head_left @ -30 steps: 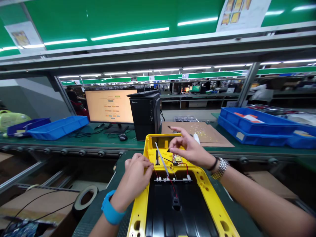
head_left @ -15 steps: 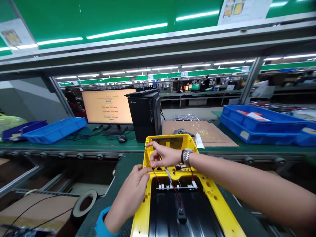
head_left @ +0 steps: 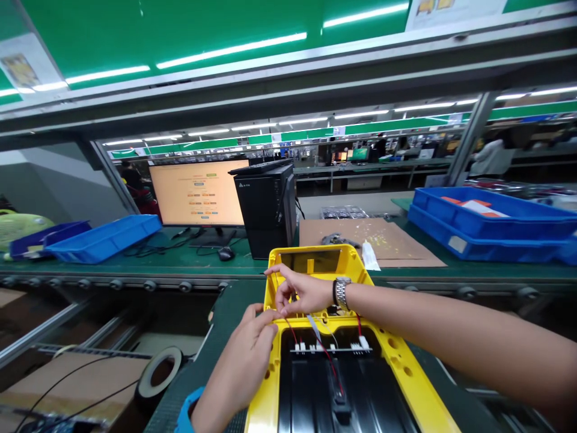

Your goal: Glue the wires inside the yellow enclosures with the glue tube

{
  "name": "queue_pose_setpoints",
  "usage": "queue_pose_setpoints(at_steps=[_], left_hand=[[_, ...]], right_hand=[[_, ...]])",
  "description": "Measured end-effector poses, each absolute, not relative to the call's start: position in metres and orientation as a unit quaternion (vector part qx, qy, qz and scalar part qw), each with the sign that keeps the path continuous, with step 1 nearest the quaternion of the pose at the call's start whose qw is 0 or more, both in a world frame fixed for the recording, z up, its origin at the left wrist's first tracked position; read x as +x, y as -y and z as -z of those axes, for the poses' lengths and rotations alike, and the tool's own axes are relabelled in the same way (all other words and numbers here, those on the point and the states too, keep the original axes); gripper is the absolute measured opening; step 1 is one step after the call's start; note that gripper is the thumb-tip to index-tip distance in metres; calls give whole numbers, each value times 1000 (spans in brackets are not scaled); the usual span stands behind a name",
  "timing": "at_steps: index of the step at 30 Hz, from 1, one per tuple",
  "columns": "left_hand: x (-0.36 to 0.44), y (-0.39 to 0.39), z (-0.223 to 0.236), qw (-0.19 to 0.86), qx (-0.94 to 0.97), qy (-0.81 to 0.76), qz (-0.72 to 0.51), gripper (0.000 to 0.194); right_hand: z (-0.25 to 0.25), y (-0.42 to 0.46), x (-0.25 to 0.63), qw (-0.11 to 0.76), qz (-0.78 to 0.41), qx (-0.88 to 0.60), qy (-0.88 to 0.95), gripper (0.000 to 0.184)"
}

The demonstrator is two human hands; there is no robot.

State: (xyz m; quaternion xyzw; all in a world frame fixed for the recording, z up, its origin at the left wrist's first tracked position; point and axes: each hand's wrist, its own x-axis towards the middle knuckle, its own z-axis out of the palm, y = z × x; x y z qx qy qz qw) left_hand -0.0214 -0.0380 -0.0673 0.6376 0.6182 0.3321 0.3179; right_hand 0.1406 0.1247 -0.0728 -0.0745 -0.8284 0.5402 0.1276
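Observation:
A yellow plastic casing (head_left: pixel 311 251) lies opened out in front of me, its far half raised and its near half holding a black inner panel (head_left: pixel 311 385). Along that panel's top edge runs a circuit board (head_left: pixel 331 350) with white connectors and thin wires. My left hand (head_left: pixel 247 355) is closed at the casing's left edge, near the joint of the two halves. Above it, my right hand (head_left: pixel 304 291) pinches with thumb and fingers, index finger stretched out. A thin red-and-black wire (head_left: pixel 291 331) runs up from the board to these fingertips, which partly hide it.
Behind the casing stand a black computer tower (head_left: pixel 265 210), a lit monitor (head_left: pixel 198 192) and a mouse (head_left: pixel 226 254). Blue trays (head_left: pixel 487 234) are stacked at right; another blue tray (head_left: pixel 106 237) lies left. A tape roll (head_left: pixel 158 373) sits at lower left, cardboard (head_left: pixel 406 240) at back right.
My right hand has come slightly down and its fingertips are now closer to my left hand's. The casing appears slightly further right as the view shifts.

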Motion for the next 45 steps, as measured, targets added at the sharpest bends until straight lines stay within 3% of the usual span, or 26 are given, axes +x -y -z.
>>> queue_pose_setpoints(at_steps=[12, 29, 38, 45], left_hand=[[-22, 37, 67, 344, 634, -612, -323, 40], [-40, 37, 69, 287, 679, -628, -249, 47], [-39, 32, 65, 221, 707, -623, -252, 45], [-39, 34, 67, 195, 715, -623, -249, 44]], right_hand=[[67, -117, 139, 171, -515, -99, 834, 76], [67, -123, 144, 180, -563, -89, 802, 64], [71, -122, 139, 168, -554, -85, 811, 81], [72, -121, 136, 200, -492, -95, 842, 77]])
